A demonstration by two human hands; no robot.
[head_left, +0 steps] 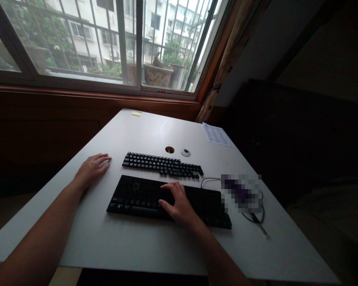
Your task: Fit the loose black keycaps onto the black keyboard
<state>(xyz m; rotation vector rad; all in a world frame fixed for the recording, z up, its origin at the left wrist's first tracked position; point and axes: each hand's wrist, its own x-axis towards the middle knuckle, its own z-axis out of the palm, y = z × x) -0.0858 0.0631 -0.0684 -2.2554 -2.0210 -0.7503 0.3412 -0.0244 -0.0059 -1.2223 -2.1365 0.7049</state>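
A black keyboard point(143, 209) lies on the white table, with most of its upper rows bare of keycaps and the bottom row still capped at the left. Behind it, loose black keycaps point(149, 162) are laid out in rows, like a keyboard's layout. My right hand point(177, 202) is over the middle of the keyboard, thumb and forefinger apart, and I see nothing between them. Whether its fingertips touch the keyboard I cannot tell. My left hand point(92, 169) rests on the table left of the keycaps, fingers stretched out.
On the white table point(137, 246), a cable point(207, 179) runs from the keyboard to a blurred purple patch at right; a thin tool point(261, 226) sticks out below it. Farther back are a cable hole point(170, 149), a round white cover point(185, 152), a printed sheet point(217, 135) and a yellow note point(136, 113).
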